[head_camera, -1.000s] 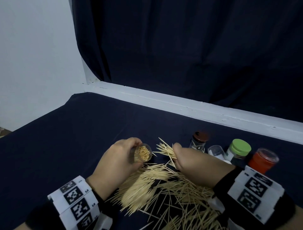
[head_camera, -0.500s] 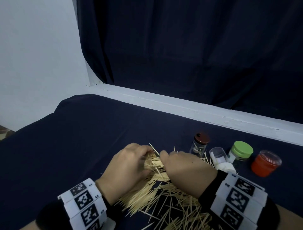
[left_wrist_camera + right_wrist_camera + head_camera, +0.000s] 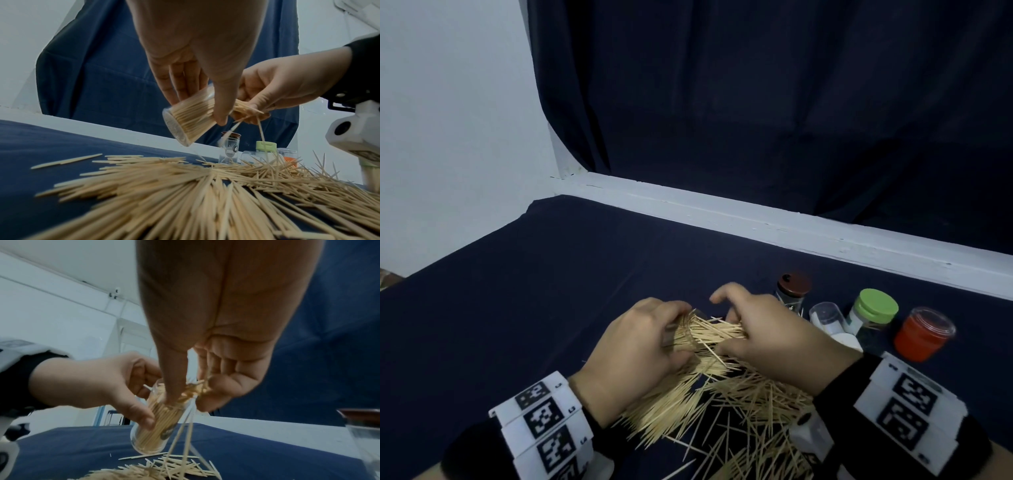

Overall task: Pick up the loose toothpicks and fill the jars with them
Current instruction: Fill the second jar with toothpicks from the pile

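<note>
Toothpicks [image 3: 244,108] between both hands, entering jar [image 3: 189,116]

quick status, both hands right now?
Left hand: grips the tilted clear jar, partly filled.
Right hand: pinches a toothpick bundle at the jar's mouth.

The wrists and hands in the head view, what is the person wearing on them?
Both hands are bare. Each wrist has a white segmented band printed with black square fiducial markers, over a black cuff; the right one matches. A white camera housing hangs under the right wrist.
</note>
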`<state>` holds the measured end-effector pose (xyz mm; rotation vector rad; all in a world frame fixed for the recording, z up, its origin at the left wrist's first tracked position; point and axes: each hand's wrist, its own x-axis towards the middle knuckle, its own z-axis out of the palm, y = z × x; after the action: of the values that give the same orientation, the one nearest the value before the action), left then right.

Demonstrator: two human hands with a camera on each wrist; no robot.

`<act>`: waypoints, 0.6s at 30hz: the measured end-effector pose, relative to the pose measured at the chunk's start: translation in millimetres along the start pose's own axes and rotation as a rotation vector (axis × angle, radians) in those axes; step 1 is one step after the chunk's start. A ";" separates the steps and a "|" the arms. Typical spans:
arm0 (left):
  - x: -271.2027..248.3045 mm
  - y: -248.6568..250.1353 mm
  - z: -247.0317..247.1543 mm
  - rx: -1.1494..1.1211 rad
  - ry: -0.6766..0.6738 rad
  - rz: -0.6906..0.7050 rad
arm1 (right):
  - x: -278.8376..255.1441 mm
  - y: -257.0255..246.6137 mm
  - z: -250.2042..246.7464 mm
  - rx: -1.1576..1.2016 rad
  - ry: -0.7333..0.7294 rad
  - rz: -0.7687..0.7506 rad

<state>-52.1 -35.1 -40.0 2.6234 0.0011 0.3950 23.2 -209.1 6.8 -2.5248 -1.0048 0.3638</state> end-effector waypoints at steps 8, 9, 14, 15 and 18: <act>-1.1 -0.9 -1.5 -0.023 0.049 0.023 | 1.0 -5.4 5.9 -0.029 0.125 -0.086; -1.1 -1.8 -2.1 -0.025 0.055 0.022 | 2.1 -6.1 4.5 -0.045 0.108 -0.079; -2.1 -2.3 -2.5 -0.040 0.089 0.054 | 4.4 -6.9 3.8 -0.169 0.062 -0.095; -2.3 -2.3 -2.0 -0.042 0.091 0.058 | 4.8 -7.9 6.9 -0.197 0.054 -0.115; -2.7 -2.8 -1.0 -0.043 0.104 0.083 | 2.6 -13.2 12.8 -0.118 0.062 -0.141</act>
<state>-54.8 -32.4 -41.3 2.5632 -0.0817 0.5539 12.3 -195.2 1.1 -2.5325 -1.2044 0.1893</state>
